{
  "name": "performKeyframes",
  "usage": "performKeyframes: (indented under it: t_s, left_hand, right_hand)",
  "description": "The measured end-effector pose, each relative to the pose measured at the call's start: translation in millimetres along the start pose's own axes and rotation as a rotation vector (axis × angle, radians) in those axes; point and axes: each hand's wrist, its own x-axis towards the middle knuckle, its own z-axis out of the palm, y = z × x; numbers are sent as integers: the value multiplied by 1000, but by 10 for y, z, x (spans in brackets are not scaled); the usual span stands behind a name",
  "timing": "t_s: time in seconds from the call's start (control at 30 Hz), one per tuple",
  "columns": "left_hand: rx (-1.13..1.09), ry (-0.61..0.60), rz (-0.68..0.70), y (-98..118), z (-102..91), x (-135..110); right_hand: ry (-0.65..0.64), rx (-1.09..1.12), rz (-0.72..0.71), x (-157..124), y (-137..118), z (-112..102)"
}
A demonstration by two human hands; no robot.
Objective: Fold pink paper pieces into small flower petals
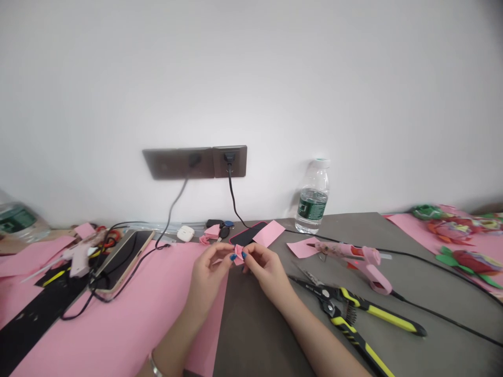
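Note:
Between my fingertips is a small folded piece of pink paper (239, 253). My left hand (211, 267) pinches its left side, and my right hand (266, 267) pinches its right side. Blue polish shows on both thumbnails. Just behind my hands lie a flat pink paper piece (269, 233) and a dark phone (248, 233), partly covered. A pink glue gun (353, 256) rests to the right, its nozzle over another pink paper piece (302, 248). Nearer to me on that side, pliers (334, 301) with yellow and black handles lie with their jaws apart.
A water bottle (313, 199) stands against the wall near a socket (230, 161). On the left are a large pink sheet (157, 314), another phone (124, 261), cables and a second glue gun (80, 256). Colourful paper flowers (473, 262) lie far right. A white earbud case (185, 233) sits behind.

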Motion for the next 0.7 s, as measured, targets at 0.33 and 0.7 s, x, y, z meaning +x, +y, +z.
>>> performKeyframes:
  t_s: [0.33, 0.7]
  left_hand:
    - [0, -60, -42, -18, -61, 73]
    - [366, -59, 409, 61, -73, -15]
  right_hand:
    - [53, -183, -161, -30, -31, -34]
    - [-102, 260, 210, -32, -41, -17]
